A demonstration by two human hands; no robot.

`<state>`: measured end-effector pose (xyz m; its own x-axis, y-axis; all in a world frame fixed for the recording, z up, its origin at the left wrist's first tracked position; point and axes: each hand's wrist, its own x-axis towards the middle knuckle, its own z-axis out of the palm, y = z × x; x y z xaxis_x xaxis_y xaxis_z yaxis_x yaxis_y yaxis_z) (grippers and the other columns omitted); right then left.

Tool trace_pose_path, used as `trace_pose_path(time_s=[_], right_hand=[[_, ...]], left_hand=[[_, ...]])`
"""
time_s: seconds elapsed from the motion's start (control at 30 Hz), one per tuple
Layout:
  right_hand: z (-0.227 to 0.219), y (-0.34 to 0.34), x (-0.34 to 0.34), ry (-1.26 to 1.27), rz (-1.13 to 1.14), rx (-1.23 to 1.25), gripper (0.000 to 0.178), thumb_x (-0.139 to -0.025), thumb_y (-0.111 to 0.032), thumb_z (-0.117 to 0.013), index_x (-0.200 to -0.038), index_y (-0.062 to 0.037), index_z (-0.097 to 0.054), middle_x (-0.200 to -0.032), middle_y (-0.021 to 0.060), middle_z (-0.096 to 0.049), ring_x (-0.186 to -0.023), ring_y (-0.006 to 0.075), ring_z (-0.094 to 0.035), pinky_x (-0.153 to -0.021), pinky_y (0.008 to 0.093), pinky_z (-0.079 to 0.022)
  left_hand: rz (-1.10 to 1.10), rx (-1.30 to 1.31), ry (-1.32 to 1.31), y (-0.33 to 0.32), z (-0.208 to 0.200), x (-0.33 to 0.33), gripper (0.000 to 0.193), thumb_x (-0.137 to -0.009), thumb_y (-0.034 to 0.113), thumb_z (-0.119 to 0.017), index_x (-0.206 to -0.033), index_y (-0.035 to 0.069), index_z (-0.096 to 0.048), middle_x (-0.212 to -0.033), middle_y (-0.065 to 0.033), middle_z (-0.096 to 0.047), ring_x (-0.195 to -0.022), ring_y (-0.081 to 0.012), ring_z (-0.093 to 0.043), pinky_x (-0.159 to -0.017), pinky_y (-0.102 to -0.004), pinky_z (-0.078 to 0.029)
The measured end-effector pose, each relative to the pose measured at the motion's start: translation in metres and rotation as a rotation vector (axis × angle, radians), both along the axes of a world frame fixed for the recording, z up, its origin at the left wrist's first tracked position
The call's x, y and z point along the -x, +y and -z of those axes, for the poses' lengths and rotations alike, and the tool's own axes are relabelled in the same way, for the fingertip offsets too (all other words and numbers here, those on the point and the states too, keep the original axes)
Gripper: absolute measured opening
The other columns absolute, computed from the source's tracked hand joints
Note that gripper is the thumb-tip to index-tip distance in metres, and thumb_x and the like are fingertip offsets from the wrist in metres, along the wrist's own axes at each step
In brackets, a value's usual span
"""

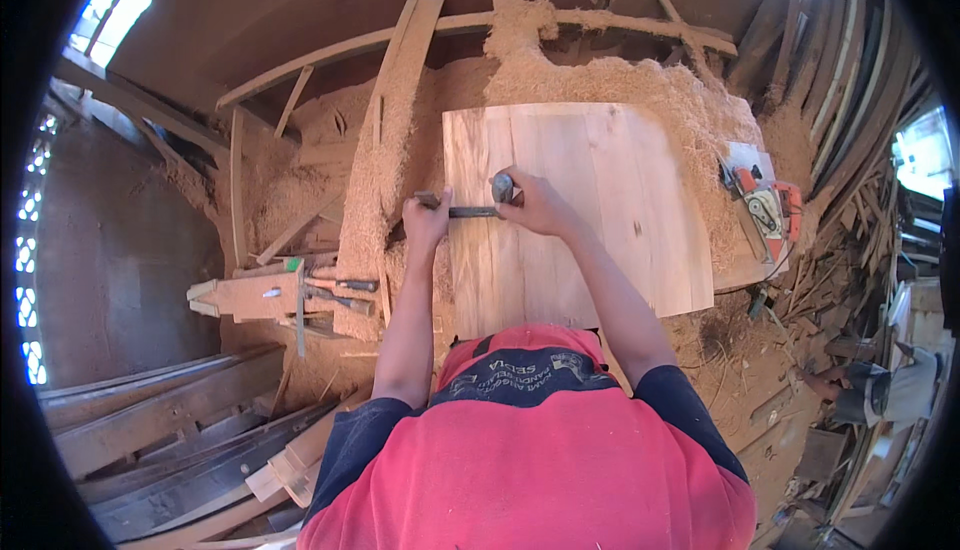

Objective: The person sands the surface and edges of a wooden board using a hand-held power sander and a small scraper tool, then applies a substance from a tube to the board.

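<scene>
A wide, pale wooden panel made of joined boards lies in front of me. Across its left part runs a dark, narrow bar-shaped tool; its exact kind does not show. My left hand is closed on the left end at the panel's left edge, and a dark tip pokes out above the fingers. Over the panel, my right hand is closed near the other end, round a piece with a rounded grey top. Whether that piece and the bar are one tool, I cannot tell.
An orange and grey electric planer rests right of the panel. Chisels lie on a small board at left. Wood shavings heap behind the panel. Stacked planks fill the lower left; another person is at far right.
</scene>
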<state>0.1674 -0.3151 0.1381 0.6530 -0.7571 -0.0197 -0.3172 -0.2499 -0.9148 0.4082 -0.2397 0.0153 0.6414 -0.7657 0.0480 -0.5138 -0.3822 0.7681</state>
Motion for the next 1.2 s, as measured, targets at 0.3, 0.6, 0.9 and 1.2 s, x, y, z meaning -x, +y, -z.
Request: trace_pose_path(time_s=[0.3,0.6,0.9,1.2], right_hand=[[-0.008,0.011,-0.016,0.439,0.19,0.406,0.051,-0.081,-0.031,-0.081,-0.123,-0.0078,-0.061,-0.09,0.0098,-0.071,-0.075,0.0257,-0.07,-0.07,0.0398,-0.054],[-0.016,0.002,-0.004,0.056,0.004,0.018,0.047,-0.079,-0.033,-0.08,-0.116,-0.0096,-0.063,-0.111,0.0155,-0.068,-0.104,0.0345,-0.066,-0.088,0.0459,-0.052],[0.007,-0.006,0.004,-0.094,-0.006,0.147,0.05,-0.073,-0.024,-0.085,-0.112,-0.0054,-0.063,-0.113,0.0152,-0.066,-0.1,0.0318,-0.066,-0.087,0.0413,-0.053],[0.009,0.01,-0.004,-0.244,0.017,0.116,0.057,-0.073,-0.036,-0.081,-0.114,-0.0021,-0.061,-0.11,0.0195,-0.067,-0.103,0.0398,-0.065,-0.086,0.0478,-0.051]], left_hand=[[-0.009,-0.133,0.023,-0.004,-0.026,-0.001,0.057,-0.079,0.055,-0.079,-0.079,-0.002,-0.072,-0.081,-0.0224,-0.072,-0.083,-0.0367,-0.072,-0.078,-0.0429,-0.056],[0.028,-0.138,0.028,0.002,-0.03,-0.012,0.057,-0.081,0.054,-0.079,-0.082,-0.002,-0.07,-0.079,-0.0194,-0.072,-0.08,-0.0328,-0.072,-0.078,-0.0424,-0.055],[0.139,-0.241,0.095,-0.006,-0.056,0.009,0.059,-0.086,0.054,-0.073,-0.082,-0.005,-0.072,-0.079,-0.0185,-0.073,-0.079,-0.0312,-0.071,-0.079,-0.0413,-0.054],[0.062,-0.253,-0.06,-0.008,-0.046,-0.002,0.063,-0.086,0.056,-0.074,-0.092,-0.007,-0.071,-0.094,-0.021,-0.073,-0.092,-0.0271,-0.07,-0.086,-0.039,-0.053]])
